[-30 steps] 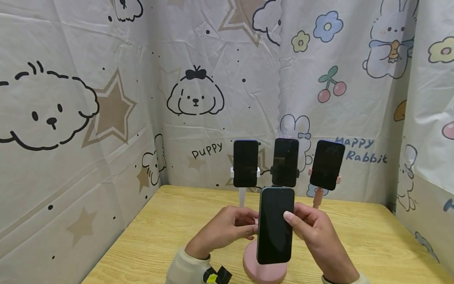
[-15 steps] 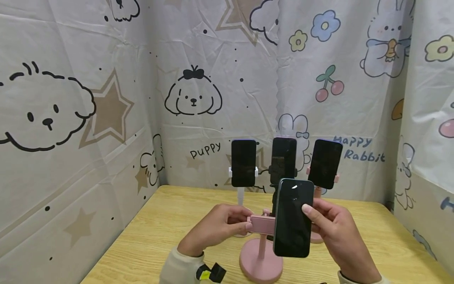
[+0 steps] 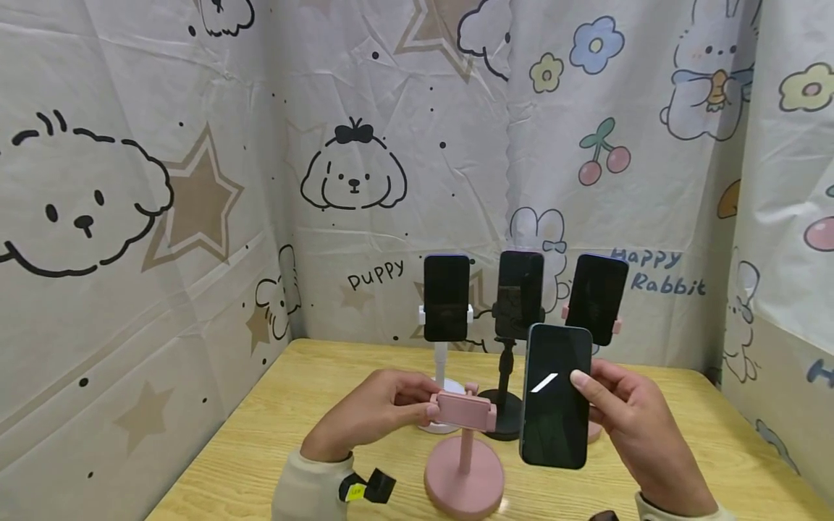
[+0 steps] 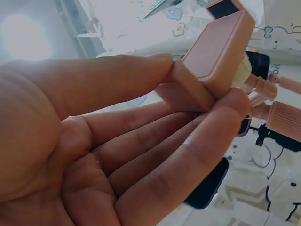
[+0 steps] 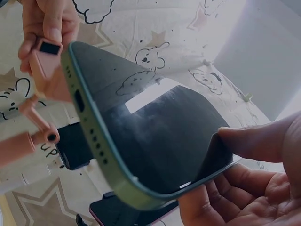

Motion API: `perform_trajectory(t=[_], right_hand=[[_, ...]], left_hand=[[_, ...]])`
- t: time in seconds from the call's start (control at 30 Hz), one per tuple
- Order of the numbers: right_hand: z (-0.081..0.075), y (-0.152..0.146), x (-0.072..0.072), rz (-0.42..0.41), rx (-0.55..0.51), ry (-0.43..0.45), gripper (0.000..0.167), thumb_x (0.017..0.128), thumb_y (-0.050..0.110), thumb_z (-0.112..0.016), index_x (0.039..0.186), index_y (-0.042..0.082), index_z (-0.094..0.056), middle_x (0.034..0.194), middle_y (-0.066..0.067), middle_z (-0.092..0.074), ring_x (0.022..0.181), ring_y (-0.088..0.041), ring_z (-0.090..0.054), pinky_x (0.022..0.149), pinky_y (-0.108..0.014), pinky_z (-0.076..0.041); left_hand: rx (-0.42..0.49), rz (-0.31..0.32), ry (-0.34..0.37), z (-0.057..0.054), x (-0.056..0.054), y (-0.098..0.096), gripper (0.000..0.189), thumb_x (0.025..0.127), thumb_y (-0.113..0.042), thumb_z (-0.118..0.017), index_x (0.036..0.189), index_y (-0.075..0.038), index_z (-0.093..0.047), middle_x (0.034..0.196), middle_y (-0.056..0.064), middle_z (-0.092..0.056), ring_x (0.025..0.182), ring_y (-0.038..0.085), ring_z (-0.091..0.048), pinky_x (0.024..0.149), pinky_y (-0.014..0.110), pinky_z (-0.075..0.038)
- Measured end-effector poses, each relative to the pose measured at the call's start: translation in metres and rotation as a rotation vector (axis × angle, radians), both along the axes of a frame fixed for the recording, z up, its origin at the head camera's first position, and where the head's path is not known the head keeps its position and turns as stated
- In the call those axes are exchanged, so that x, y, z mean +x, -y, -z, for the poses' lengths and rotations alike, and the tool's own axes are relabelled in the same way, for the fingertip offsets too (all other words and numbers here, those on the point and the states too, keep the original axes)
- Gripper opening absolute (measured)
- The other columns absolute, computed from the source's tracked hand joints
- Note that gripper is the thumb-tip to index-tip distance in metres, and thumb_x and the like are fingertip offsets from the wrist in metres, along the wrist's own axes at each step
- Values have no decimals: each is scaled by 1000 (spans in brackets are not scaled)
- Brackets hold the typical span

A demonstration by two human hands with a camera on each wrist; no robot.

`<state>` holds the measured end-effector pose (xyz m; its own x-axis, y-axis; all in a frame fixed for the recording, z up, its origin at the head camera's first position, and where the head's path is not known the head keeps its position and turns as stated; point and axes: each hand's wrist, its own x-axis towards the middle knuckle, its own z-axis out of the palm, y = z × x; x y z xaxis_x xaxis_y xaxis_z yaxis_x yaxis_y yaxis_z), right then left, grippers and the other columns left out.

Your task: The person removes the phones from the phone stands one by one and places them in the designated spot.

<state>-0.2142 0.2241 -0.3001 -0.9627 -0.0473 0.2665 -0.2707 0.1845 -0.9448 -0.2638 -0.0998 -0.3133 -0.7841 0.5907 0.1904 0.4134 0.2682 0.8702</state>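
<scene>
Phone [image 3: 554,412], a black glass-faced slab with green edges, hangs over the yellow wood-grain tabletop [image 3: 260,434], pinched in your right grip [image 3: 628,416]; your left grip [image 3: 374,411] pinches the clamp [image 3: 464,411] of the pink, round-based plastic stand [image 3: 464,477]. The phone likely handles stiff, light, slick and breakable; favor its long sides.

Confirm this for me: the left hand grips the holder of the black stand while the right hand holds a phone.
One part is wrong: the left hand grips the holder of the front pink stand, not of the black stand, as the head view shows. The right hand does hold a phone.
</scene>
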Motion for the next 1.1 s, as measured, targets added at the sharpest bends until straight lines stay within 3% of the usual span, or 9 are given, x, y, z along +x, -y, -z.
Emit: perform_trajectory(t=[0.17, 0.33, 0.47, 0.7, 0.87, 1.1], right_hand=[[1, -7, -2, -9, 11, -4, 48, 98, 30, -57, 126, -9, -50, 107, -11, -65, 93, -22, -66, 81, -29, -55], [1, -13, -5, -49, 9, -22, 41, 99, 24, -56, 120, -11, -52, 102, -11, -66, 89, -22, -66, 79, -31, -56], [2, -18, -6, -52, 59, -3, 41, 99, 25, -56, 121, -10, -52, 103, -10, -65, 89, -22, -66, 80, -31, -55], [1, -29, -9, -28, 135, 75, 42, 99, 25, -56, 123, -9, -50, 97, -11, -62, 89, -19, -64, 80, -32, -54], [3, -37, -14, -49, 162, 114, 43, 100, 25, -55, 125, -9, -49, 95, -12, -60, 90, -20, -61, 81, -36, -51], [6, -45, -20, -56, 121, 174, 61, 98, 26, -58, 141, -6, -30, 109, -13, -66, 89, -23, -67, 83, -38, -54]], left_hand=[[-24, 2, -2, -2, -1, 12, 22, 93, -20, -66, 113, -10, -68, 103, 3, -70, 91, 17, -68, 77, 30, -56], [-25, 5, 7, -4, -1, 27, 22, 94, -21, -65, 114, -11, -67, 103, 3, -71, 94, 25, -68, 80, 30, -55], [-40, -6, 9, -5, -1, 40, 25, 94, -22, -64, 116, -10, -66, 104, 4, -70, 94, 24, -68, 81, 30, -55], [-72, -73, 12, -7, 0, 63, 31, 94, -25, -64, 118, -5, -64, 105, 6, -70, 92, 19, -68, 83, 32, -54], [-77, -147, -34, -6, -2, 80, 32, 95, -25, -63, 119, -4, -63, 105, 6, -69, 94, 20, -66, 85, 32, -52], [-10, -208, -40, -1, -8, 96, 35, 96, -21, -61, 122, 2, -60, 114, 13, -66, 100, 22, -66, 87, 30, -53]])
